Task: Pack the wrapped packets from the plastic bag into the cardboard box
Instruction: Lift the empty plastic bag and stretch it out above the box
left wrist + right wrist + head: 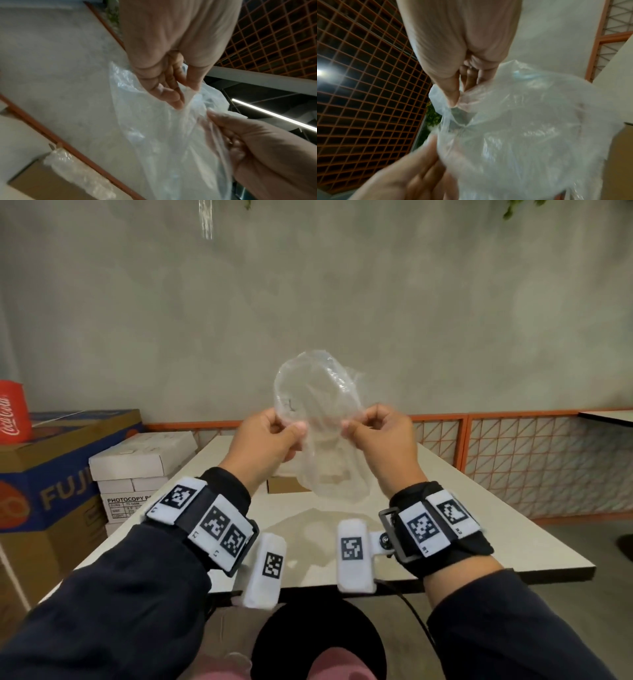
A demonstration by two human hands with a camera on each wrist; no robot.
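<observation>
Clear plastic bag [317,419] hanging above table's [479,529] far edge; both hands [270,436] [380,433] pinching its rim, fingers [164,94] spreading the mouth open.

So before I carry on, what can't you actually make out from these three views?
- Cardboard box, head view: mostly hidden behind the plastic bag and the left hand; its inside is unseen.
- Wrapped packets, left wrist view: blurred and cut off, so no count.
- Bag contents: both wrist views are smeared; it looks empty, but I cannot be sure.
- Right hand: its fingers pinch the film, the contact itself blurred.
</observation>
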